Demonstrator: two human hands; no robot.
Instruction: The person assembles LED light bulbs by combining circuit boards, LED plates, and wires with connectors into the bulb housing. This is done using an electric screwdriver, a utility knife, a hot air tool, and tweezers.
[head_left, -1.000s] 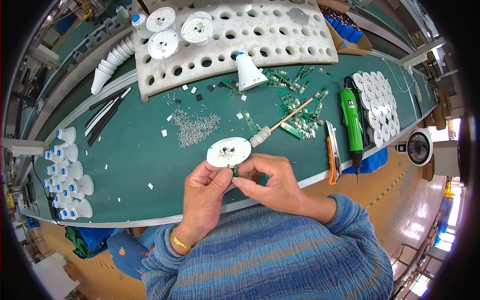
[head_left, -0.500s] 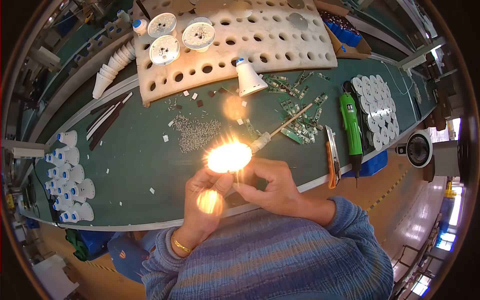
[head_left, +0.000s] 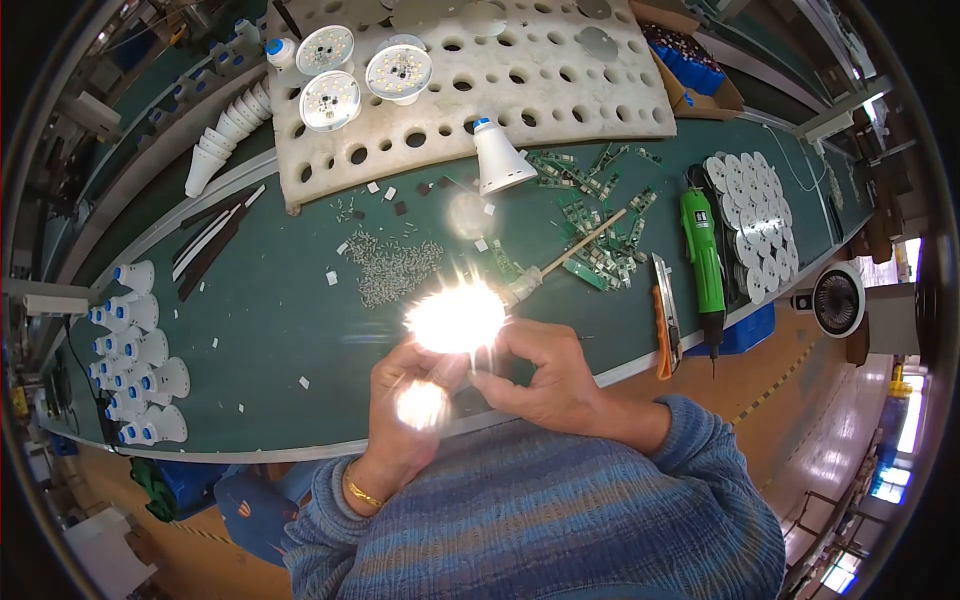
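Note:
A lit LED bulb (head_left: 457, 318) glows between my hands, its glare hiding its outline. My left hand (head_left: 393, 425) is closed around its near left side, partly covered by a bright lens flare. My right hand (head_left: 552, 378) is closed at its right edge, thumb and fingers curled, the tips lost in the glare. Just beyond the bulb lies a stick-like tool (head_left: 585, 243) with a pale, wrapped-looking end. A white bulb housing (head_left: 500, 158) with a blue cap leans at the edge of the holed board.
The holed foam board (head_left: 430, 165) bears several LED lamp heads (head_left: 399, 70). Small screws (head_left: 393, 268) and green circuit boards (head_left: 600, 215) are scattered on the green table. At right are a utility knife (head_left: 665, 315), a green electric screwdriver (head_left: 703, 250) and round white discs (head_left: 752, 215); bulb housings (head_left: 148, 348) stand left.
The bulb's light has turned from warm yellow to bright white, and its glare has spread. My hands have stayed almost in place.

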